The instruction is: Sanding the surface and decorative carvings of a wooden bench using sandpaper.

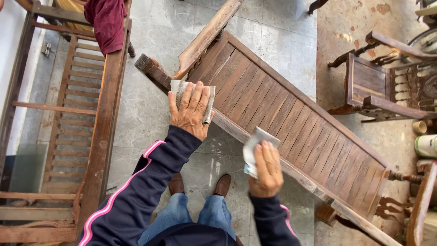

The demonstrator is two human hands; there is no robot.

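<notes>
**Two hands with abrasive sheets on a slatted wooden bench**

The long brown wooden bench with a slatted seat (291, 123) runs diagonally from upper left to lower right on the grey tiled floor (150, 109). Its slats are weathered, and the front rail nearest the person is paler than the rest.

The left hand (191, 111) lies flat, fingers spread, pressing a grey folded abrasive sheet (180, 89) onto the bench end, just below the curved armrest (207, 36). The right hand (267, 169) is closed around a white folded abrasive sheet (256, 146) and holds it against the front rail. Both arms wear dark navy sleeves with pink stripes; blue jeans and brown shoes (223, 184) show below.

A second slatted wooden frame (75, 118) stands at left, with a dark red cloth (108, 23) draped over its top. A carved wooden chair (387, 82) stands at right on a brownish stained floor section. A cylindrical white-and-green container (426, 146) lies at the right edge.
</notes>
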